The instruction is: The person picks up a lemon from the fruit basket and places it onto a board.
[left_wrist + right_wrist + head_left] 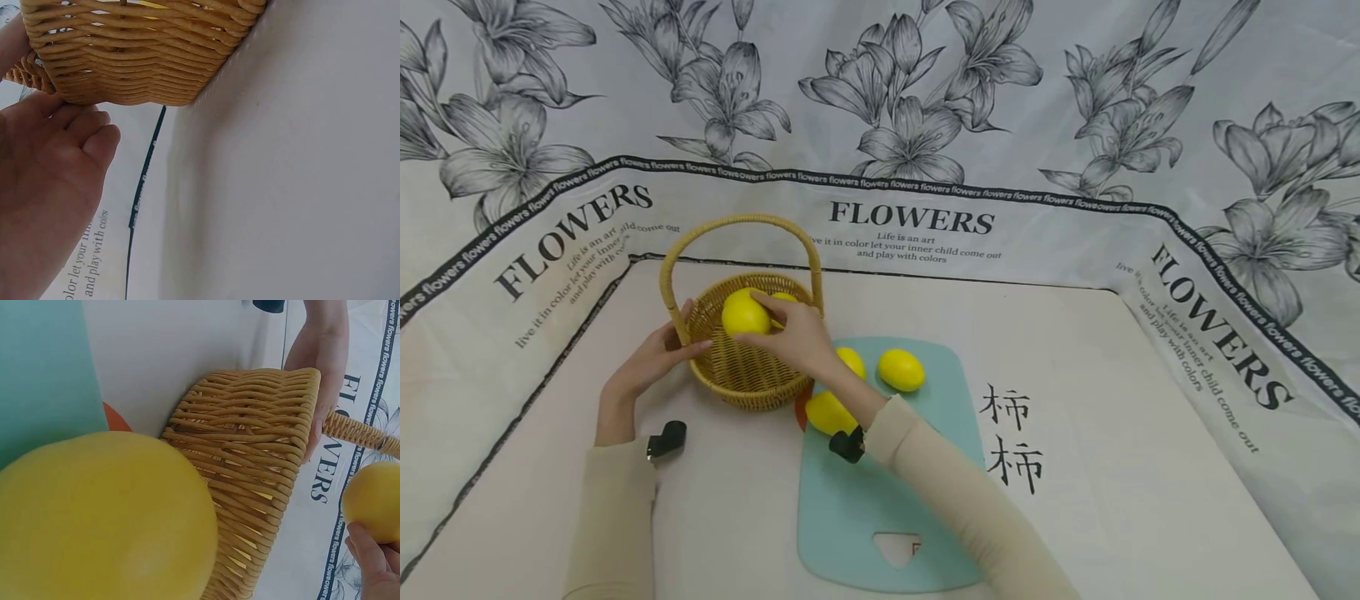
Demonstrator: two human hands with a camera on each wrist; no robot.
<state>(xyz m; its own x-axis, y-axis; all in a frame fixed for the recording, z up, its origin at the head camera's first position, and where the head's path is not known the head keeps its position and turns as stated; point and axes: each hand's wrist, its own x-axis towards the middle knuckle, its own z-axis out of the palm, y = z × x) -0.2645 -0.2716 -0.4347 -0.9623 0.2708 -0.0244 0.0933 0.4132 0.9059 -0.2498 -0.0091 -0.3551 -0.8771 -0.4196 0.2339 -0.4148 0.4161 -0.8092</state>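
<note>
A wicker basket (752, 393) with a tall arched handle stands on the left of the table. My left hand (651, 362) grips its left rim, thumb over the edge and fingers along the outside wall (137, 69). Above the basket's opening, my right hand (797, 333) pinches a yellow lemon (742, 314) between thumb and fingers, and the same lemon (375, 501) shows beyond the rim in the right wrist view. Another yellow fruit (785, 297) lies inside the basket, partly hidden by the right hand.
A light blue cutting board (887, 500) lies right of the basket. On it are a lemon (901, 370), a second one (852, 360) and a third (827, 414), the latter two partly behind the right forearm. An orange-red edge (801, 410) shows between basket and board.
</note>
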